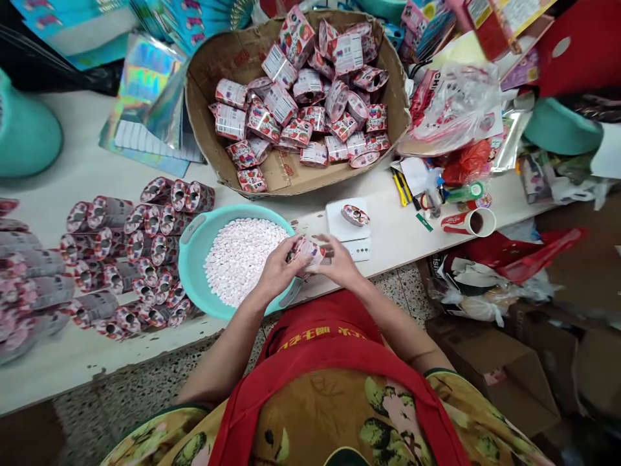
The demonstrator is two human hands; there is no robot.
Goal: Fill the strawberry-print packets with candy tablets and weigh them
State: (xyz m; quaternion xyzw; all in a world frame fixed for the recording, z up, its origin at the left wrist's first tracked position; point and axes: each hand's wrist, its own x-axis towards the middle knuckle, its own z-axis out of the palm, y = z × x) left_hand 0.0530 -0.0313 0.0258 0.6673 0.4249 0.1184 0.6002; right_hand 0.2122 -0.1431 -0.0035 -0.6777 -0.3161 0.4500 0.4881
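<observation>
My left hand (281, 268) and my right hand (339, 260) grip one small printed candy box (310, 251) between them, just over the right rim of a turquoise basin (191, 272). Small pale pink candies (242, 259) fill much of that basin. Right behind my hands is a white scale (339, 223), with another small printed box (356, 215) lying on its plate. My fingers cover part of the box I hold.
A cardboard carton (208, 129) full of printed candy boxes stands at the back. Stacked boxes with open ends (160, 243) line the left. A paper cup (468, 222) with dark drink, cutters (402, 188) and plastic bags (460, 97) lie to the right.
</observation>
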